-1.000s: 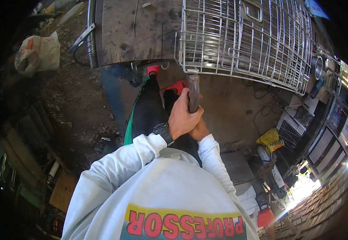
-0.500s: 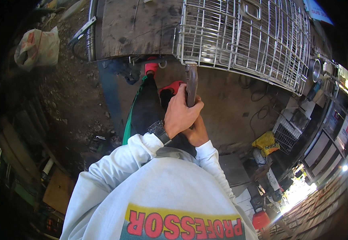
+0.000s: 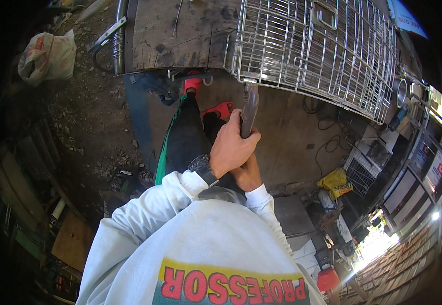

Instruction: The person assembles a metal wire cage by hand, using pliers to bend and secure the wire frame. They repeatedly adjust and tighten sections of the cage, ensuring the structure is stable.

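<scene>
My left hand (image 3: 231,147) grips a long flat metal bar (image 3: 249,108) that points up toward the near lower corner of a metal wire cage (image 3: 317,51). The bar's tip touches or nearly touches the cage's edge. My right hand (image 3: 247,176) sits just below the left, closed on the lower end of the same bar, which is hidden by the hands. A dark watch (image 3: 202,166) is on my left wrist. The cage rests on a worn workbench (image 3: 180,33). My legs in dark trousers and red sandals (image 3: 223,109) stand below the bench.
A white sack (image 3: 48,55) lies on the dirt at the upper left. Cables run across the concrete floor (image 3: 292,137) on the right. A yellow bag (image 3: 335,182), a small wire crate (image 3: 362,170), a red can (image 3: 327,278) and shelves crowd the right side.
Both hands have raised the metal bar upward and toward the cage corner. The view has shifted slightly closer to the bench.
</scene>
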{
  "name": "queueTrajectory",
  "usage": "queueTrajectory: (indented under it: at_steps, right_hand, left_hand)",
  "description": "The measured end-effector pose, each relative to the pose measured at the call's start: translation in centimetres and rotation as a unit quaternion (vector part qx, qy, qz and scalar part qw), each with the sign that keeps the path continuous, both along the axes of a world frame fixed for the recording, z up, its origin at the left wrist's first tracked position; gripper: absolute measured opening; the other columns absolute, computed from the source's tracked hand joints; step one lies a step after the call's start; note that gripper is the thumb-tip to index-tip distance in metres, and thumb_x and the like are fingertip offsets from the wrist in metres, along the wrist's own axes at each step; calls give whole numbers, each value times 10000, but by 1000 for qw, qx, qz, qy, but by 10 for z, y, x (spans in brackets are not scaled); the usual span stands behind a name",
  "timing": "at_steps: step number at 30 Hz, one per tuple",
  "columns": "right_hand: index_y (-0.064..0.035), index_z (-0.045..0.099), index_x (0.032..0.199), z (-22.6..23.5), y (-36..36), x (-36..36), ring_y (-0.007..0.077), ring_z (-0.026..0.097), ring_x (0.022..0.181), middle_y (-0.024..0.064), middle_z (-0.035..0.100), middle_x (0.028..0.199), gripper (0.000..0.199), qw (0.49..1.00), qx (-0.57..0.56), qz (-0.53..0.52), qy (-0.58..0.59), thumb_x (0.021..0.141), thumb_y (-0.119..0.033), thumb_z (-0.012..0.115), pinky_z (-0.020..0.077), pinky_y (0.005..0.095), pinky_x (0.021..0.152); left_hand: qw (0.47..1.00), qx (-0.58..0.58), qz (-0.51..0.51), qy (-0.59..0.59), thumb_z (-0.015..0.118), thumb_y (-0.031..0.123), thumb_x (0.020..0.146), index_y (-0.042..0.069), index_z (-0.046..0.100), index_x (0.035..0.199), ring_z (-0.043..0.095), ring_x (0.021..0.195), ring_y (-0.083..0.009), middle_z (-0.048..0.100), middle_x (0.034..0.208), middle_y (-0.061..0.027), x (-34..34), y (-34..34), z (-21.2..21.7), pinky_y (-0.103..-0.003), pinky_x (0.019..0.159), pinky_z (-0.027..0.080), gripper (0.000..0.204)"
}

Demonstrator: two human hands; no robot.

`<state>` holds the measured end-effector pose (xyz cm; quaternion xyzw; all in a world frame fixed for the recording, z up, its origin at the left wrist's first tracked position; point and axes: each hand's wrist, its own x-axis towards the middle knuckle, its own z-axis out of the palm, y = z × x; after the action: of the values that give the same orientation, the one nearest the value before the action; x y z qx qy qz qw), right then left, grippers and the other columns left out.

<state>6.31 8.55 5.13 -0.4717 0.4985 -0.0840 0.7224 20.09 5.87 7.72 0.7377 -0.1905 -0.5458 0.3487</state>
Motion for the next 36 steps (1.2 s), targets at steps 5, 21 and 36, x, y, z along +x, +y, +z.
queueTrajectory:
  at_steps: [5, 21, 36]
  right_hand:
    - [48, 491, 1425, 16, -11, 9, 272, 559, 1301, 174, 594, 1389, 688, 1000, 28, 2, -12, 817, -176, 721, 416, 377, 1102]
    - [42, 506, 1405, 28, -17, 14, 273, 584, 1265, 163, 614, 1358, 658, 999, 45, -2, -14, 803, -136, 704, 435, 380, 1077]
    - [36, 501, 1413, 30, 1, -5, 274, 577, 1288, 164, 617, 1365, 725, 998, 48, 14, 32, 793, -210, 785, 429, 392, 1082]
  left_hand:
    - [1000, -8, 6, 10, 670, 212, 857, -15, 515, 1141, 675, 884, -457, 688, 884, -231, 0, -1, 1, -496, 807, 508, 396]
    - [999, 36, -14, 14, 670, 258, 843, -31, 517, 1169, 669, 869, -484, 677, 854, -265, 7, -6, 7, -522, 798, 504, 462]
    - [997, 39, 12, 66, 696, 251, 840, -49, 516, 1161, 664, 870, -478, 667, 883, -293, 1, -4, 2, -489, 800, 511, 474]
